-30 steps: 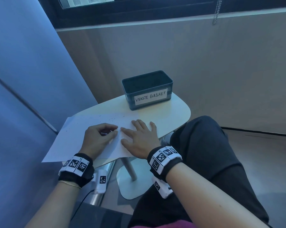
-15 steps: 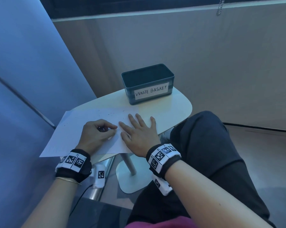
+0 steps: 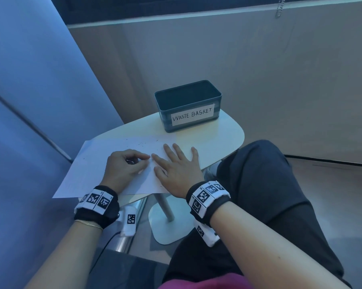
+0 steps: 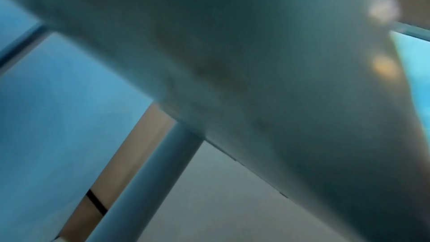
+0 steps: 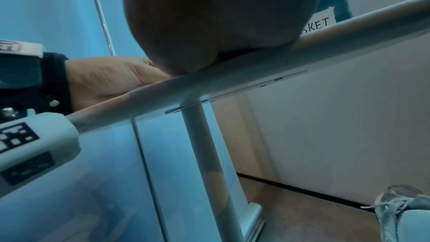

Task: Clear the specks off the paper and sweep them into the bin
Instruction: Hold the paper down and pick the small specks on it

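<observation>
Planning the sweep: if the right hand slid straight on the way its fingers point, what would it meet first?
The right hand, flat on the white paper sheet, would probably first cross the scattered dark specks, then meet the dark bin labelled WASTE BASKET; depth is unclear.

- A small pale table (image 3: 221, 138) with a rounded top stands on a single pole fixed to a flat base plate on the floor
- A white sheet of paper (image 3: 96, 163) lies on the near left part of the top, its left and near edges hanging past the rim
- A dark bin (image 3: 188, 107) labelled "WASTE BASKET" stands at the far end, just beyond the paper
- Tiny dark specks (image 3: 142, 143) are scattered on the paper's far part
</observation>
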